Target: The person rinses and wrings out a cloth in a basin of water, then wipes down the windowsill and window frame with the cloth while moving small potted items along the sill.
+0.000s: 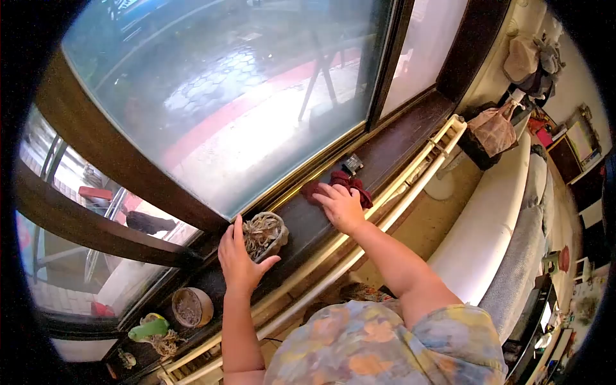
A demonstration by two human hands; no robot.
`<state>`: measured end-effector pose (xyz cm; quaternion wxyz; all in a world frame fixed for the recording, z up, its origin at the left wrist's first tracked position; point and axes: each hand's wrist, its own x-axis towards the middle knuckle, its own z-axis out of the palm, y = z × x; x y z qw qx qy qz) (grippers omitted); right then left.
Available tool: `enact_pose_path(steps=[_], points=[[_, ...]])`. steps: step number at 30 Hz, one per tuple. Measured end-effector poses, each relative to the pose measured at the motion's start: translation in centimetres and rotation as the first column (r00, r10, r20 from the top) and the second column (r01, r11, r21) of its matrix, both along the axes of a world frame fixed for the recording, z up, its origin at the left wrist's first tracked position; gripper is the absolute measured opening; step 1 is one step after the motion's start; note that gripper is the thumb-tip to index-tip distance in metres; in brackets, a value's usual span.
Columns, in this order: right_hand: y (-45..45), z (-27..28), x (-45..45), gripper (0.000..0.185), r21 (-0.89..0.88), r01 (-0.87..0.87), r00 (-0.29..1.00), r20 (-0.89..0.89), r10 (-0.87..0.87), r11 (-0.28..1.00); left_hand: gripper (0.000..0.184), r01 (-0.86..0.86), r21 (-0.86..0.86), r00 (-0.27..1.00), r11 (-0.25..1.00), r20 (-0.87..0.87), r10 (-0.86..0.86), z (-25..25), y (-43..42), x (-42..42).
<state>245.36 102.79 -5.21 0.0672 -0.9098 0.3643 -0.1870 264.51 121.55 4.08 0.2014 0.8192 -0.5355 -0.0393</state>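
Observation:
My left hand is at the left side of a small pot filled with dried, brownish plant matter. Its fingers are stretched out and the thumb is spread along the near side; whether it bears any of the pot's weight I cannot tell. My right hand lies over a bunched dark red cloth on the dark windowsill, with the fingers pressing onto it. Part of the cloth is hidden under the hand. Just beyond the cloth sits a small grey, box-like item.
Further left on the sill stand a round pot and a green object with dry roots. A large window rises behind the sill. Light pipes run along its front. A pale sofa is at right.

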Motion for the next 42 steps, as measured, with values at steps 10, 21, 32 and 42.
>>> enact_pose_path(steps=[10,21,32,42], points=[[-1.0,0.7,-1.2,0.056,0.053,-0.189,0.974,-0.115,0.194,0.981,0.013,0.273,-0.488,0.962,0.829,0.158,-0.224,1.3,-6.6,-6.7],[-4.9,-0.1,-2.5,0.054,0.127,-0.621,0.607,0.703,0.371,0.774,0.055,0.252,0.249,0.966,0.935,-0.005,-0.259,-2.0,-28.2,-15.4],[-8.0,-0.8,-3.1,0.051,0.315,-0.615,0.717,-0.157,0.679,0.722,0.048,0.071,0.139,0.997,0.988,-0.019,-0.069,-2.2,-27.1,-14.3],[-22.2,1.5,-13.1,0.045,0.18,-0.269,0.954,-0.086,0.288,0.946,0.046,-0.359,-0.161,0.698,0.919,-0.701,0.15,-3.6,-16.4,-12.0]])
